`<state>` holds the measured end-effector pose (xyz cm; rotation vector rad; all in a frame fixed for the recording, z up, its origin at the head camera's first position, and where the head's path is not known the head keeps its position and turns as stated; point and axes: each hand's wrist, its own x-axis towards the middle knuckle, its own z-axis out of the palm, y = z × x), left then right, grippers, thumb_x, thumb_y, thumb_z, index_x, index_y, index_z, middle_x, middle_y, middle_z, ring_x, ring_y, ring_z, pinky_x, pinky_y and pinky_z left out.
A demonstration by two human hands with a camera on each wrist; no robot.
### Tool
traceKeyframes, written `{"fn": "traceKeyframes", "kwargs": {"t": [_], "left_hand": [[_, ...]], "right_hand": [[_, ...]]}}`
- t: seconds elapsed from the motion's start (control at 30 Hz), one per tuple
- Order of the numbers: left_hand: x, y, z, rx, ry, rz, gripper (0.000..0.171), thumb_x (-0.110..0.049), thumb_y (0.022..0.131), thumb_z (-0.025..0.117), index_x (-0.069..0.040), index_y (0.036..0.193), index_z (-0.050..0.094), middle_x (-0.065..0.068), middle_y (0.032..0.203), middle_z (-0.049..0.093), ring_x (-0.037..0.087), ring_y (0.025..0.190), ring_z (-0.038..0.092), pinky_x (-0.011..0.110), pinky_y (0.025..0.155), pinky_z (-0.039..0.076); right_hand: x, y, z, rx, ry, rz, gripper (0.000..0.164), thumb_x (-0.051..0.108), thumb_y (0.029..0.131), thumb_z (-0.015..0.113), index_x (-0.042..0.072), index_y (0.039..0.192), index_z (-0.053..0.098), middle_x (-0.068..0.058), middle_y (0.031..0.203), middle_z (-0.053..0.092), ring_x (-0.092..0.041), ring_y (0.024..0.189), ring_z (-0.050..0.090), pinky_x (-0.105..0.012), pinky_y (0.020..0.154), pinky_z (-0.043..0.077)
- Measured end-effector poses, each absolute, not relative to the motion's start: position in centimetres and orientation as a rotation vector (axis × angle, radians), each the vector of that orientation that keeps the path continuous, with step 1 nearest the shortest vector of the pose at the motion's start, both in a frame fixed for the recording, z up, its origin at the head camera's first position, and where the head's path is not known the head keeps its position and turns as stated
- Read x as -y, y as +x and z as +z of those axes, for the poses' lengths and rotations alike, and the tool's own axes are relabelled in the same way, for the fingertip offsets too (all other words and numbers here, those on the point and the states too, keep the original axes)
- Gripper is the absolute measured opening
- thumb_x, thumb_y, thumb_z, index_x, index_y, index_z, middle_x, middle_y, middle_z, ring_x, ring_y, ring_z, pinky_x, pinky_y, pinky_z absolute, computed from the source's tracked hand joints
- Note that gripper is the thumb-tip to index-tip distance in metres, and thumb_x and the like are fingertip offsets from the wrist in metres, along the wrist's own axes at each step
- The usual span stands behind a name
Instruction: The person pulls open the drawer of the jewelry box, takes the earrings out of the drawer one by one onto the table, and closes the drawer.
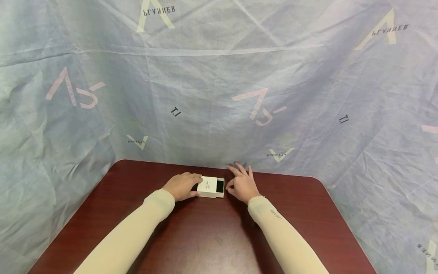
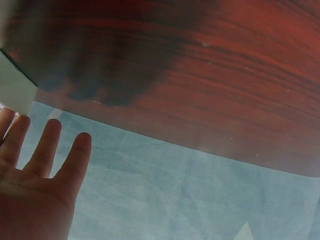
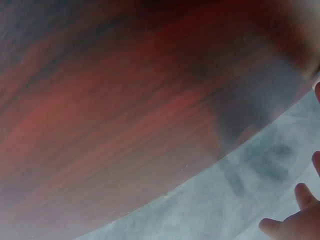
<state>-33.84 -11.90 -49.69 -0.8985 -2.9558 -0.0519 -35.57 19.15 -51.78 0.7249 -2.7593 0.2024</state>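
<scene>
A small white slide-out box (image 1: 207,186) with dark print on its lid lies near the table's far edge. Its inner tray (image 1: 220,182) sticks out a little on the right, and a black lining shows inside. My left hand (image 1: 183,186) holds the sleeve's left end, thumb at the near side and fingers over the far part. In the left wrist view the fingertips meet the white box (image 2: 17,92). Just right of the tray is my right hand (image 1: 242,185), thumb and index finger bent close together at the tray's end, the other fingers spread.
The dark red wooden table (image 1: 205,236) has rounded far corners. Behind it and along both sides hangs a grey printed cloth (image 1: 205,76), right up against the far edge.
</scene>
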Motion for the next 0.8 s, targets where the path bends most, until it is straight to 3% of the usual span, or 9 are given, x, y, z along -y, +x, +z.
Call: {"fn": "traceKeyframes", "kwargs": {"t": [0.8], "left_hand": [[11.96,-34.10,-49.94,2.960,-0.889,-0.061,0.060,-0.042,0.110,0.086,-0.017,0.163,0.072,0.005,0.175,0.067,0.034,0.160,0.067,0.051,0.127,0.063]], "right_hand": [[-19.89,-35.76,-52.01,2.754,0.732,0.221,0.006,0.028,0.098,0.100,0.028,0.093,0.096,-0.008,0.182,0.059,-0.044,0.177,0.044,-0.090,0.140,0.027]]}}
